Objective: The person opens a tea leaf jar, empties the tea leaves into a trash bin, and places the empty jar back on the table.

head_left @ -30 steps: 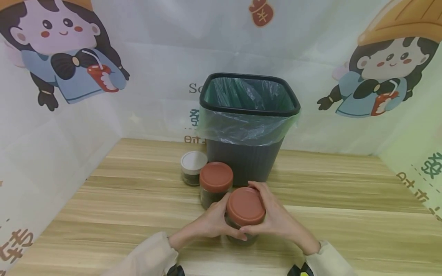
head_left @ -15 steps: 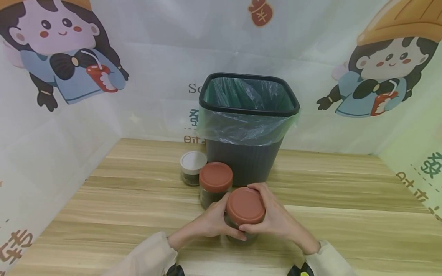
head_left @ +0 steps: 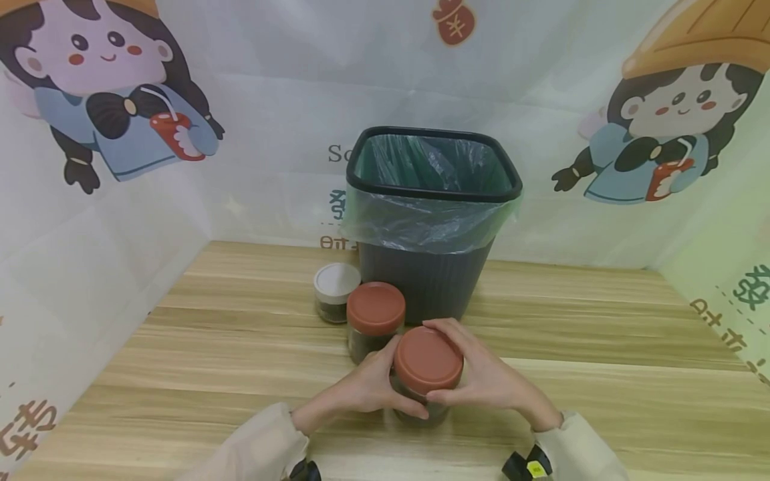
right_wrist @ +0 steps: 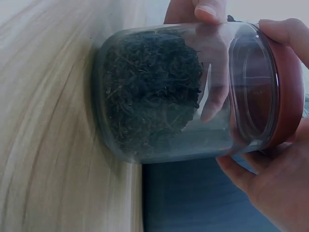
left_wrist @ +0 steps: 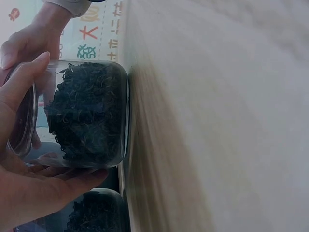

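A clear jar (right_wrist: 154,92), about two-thirds full of dark dried leaves, stands upright on the wooden table with a reddish-brown lid (head_left: 429,357) on top. My left hand (head_left: 369,387) grips the jar's body from the left, thumb across the front and fingers along the far side. From the right, my right hand (head_left: 484,377) holds the lid, its thumb at the near rim and its fingers round the far rim. Just behind to the left is a second jar (head_left: 376,317) with a matching lid, also holding dark leaves. The right hand's farther fingers are partly hidden in the head view.
A smaller white-lidded jar (head_left: 337,290) stands behind the second jar, at its left. Behind the jars is a dark waste bin (head_left: 427,274) lined with a green plastic bag (head_left: 433,220). Printed cloth (head_left: 271,120) hangs along the back and sides of the table.
My right hand has turned slightly on the lid: its fingers have gone left along the far rim and its thumb right along the near rim. The left hand and jars look still.
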Demonstrator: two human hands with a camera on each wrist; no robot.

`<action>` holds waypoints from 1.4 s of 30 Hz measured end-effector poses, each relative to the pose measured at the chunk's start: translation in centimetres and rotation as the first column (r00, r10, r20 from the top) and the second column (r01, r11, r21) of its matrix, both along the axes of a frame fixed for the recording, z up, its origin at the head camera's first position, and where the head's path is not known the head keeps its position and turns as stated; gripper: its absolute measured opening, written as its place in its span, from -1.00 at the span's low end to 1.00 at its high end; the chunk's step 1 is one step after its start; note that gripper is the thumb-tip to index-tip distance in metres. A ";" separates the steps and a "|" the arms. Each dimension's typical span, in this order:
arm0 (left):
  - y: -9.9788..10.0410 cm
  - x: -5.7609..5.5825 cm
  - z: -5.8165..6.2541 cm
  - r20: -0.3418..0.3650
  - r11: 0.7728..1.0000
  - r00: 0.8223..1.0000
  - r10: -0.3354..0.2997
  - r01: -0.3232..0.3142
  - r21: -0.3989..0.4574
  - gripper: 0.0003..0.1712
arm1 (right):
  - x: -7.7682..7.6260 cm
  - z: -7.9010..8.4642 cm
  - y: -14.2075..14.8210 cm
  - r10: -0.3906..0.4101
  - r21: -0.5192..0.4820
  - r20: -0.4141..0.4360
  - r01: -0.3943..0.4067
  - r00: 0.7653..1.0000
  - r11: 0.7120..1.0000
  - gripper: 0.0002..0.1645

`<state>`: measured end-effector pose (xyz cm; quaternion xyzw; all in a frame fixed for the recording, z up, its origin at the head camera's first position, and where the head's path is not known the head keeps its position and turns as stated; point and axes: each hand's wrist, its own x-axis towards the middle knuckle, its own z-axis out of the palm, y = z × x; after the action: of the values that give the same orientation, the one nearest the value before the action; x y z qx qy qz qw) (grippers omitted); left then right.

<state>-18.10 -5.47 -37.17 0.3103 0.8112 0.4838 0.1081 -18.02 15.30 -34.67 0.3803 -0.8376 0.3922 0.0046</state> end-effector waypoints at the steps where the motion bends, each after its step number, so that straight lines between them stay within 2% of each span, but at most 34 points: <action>1: 0.0 0.0 0.0 0.000 1.000 1.000 -0.001 0.001 0.001 0.08 | 0.0 0.0 0.0 0.015 0.002 0.001 -0.015 1.000 1.000 -0.02; 6: 0.0 0.0 0.0 -0.003 1.000 1.000 -0.004 0.004 0.004 0.09 | 0.0 0.1 0.2 0.061 0.013 0.005 -0.061 0.998 0.998 0.00; 10: 0.0 0.0 0.0 -0.004 1.000 1.000 -0.007 0.007 0.004 0.11 | 0.3 0.1 0.2 0.041 -0.004 0.040 -0.041 0.998 0.999 0.08; 17: 0.0 0.0 0.0 -0.008 1.000 1.000 -0.007 0.007 0.025 0.07 | 1.0 -0.5 -0.2 -0.095 -0.042 0.052 0.097 0.994 0.994 0.22; 21: 0.0 0.0 -0.1 -0.012 0.999 1.000 -0.012 0.012 0.035 0.07 | 1.1 -0.8 -0.7 -0.171 -0.049 0.023 0.172 0.985 0.984 0.17; 25: 0.0 0.0 -0.1 -0.013 0.999 1.000 -0.011 0.012 0.034 0.06 | 1.1 -0.9 -1.0 -0.199 -0.072 -0.037 0.196 0.979 0.978 0.08; 28: 0.0 0.0 -0.1 -0.017 1.000 1.000 -0.003 0.004 0.025 0.06 | 1.1 -1.0 -1.1 -0.195 -0.086 -0.076 0.188 0.978 0.978 0.01; 31: 0.0 0.0 -0.1 -0.016 1.000 1.000 0.002 -0.002 0.019 0.07 | 0.9 -0.9 -1.0 -0.178 -0.083 -0.081 0.171 0.981 0.982 -0.02; 42: 0.0 0.0 -0.1 -0.004 1.000 1.000 -0.011 0.011 0.020 0.08 | 0.3 -0.4 -0.1 -0.051 -0.043 0.009 0.051 0.999 0.998 -0.03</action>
<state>-18.13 -5.49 -37.30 0.3168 0.8046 0.4909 0.1061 -17.75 15.21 -35.09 0.3572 -0.8385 0.4112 0.0197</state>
